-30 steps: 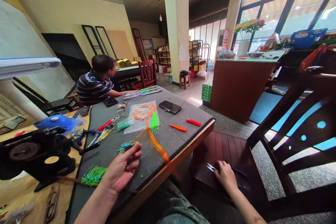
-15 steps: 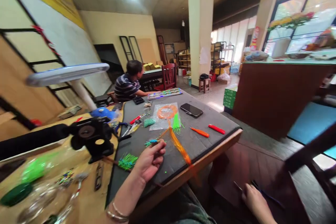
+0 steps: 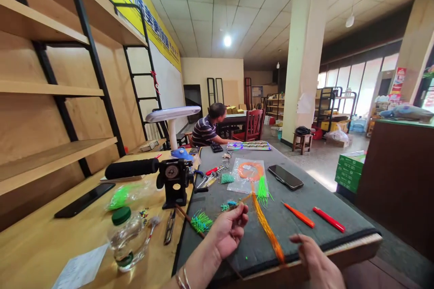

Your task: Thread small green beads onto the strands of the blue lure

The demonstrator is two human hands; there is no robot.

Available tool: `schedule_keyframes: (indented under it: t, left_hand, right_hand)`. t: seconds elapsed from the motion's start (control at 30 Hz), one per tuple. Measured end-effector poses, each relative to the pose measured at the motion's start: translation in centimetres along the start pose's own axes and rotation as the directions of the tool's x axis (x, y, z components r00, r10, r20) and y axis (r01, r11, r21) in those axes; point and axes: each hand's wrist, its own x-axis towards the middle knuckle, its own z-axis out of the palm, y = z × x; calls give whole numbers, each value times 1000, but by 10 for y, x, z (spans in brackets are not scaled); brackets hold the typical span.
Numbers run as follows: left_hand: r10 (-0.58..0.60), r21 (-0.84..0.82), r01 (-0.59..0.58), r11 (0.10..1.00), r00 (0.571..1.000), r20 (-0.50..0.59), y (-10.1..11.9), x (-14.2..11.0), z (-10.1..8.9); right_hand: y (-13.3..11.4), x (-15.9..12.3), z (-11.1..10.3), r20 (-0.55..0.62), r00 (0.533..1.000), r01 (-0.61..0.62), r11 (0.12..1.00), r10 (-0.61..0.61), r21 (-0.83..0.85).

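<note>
Taking twelve o'clock as straight away from us, we are noting a clear bottle (image 3: 127,243) with a green cap (image 3: 121,216) standing at nine o'clock of our left hand (image 3: 231,229); its contents are appearing transparent, their level not readable. Beyond the bottle, a clear bag (image 3: 135,191) is holding something bright green. At twelve o'clock of the left hand, a small packet (image 3: 227,179) is containing teal pieces, and towards one o'clock a flat plastic bag (image 3: 239,181) is lying under or around an orange coil (image 3: 241,172); we are unable to tell which. Green-tipped strands (image 3: 262,192) are overlapping its near edge. Our left hand is closing thumb and forefinger in a pinch beside the blue-green pieces (image 3: 228,205); whatever it is gripping is too fine to identify. The orange strands (image 3: 267,226) are lying at three o'clock of the left hand and ten o'clock of our right hand (image 3: 317,257), which is blurring, fingers partly curling, its hold impossible to tell.
</note>
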Motion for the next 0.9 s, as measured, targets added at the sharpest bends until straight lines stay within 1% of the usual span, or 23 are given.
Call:
schedule_keyframes:
  t: [0.03,0.07,0.13,0.2,0.27,0.33,0.47,0.7,0.9]
  left_hand:
    - [1,-17,0,1000,1000,15,1,-1,0]
    - [6,-31,-5,1000,999,32,2,-1,1]
    - [13,-44,-10,999,998,64,3,-3,2]
    - [9,-45,-5,999,996,90,3,-3,3]
    - [1,-41,4,999,994,107,3,-3,4]
    - [-1,-31,5,999,994,111,2,-2,4]
    - [7,3,-7,1000,994,110,0,-2,3]
    - [17,26,-19,999,997,82,-1,0,2]
    - [26,58,-31,998,996,90,-2,1,0]
  right_hand:
    - [-21,11,13,51,998,40,998,-42,42]
    - [-38,19,26,60,996,69,995,-73,69]
    - [-59,30,51,49,985,157,981,-163,111]
    - [-67,35,71,59,977,197,971,-206,133]
    - [-67,37,83,80,971,212,967,-225,144]
    - [-64,36,88,93,967,221,964,-236,148]
    - [-59,36,89,90,964,236,962,-249,138]
    - [-59,36,92,93,964,236,965,-247,117]
    - [-59,35,92,96,965,236,967,-245,100]
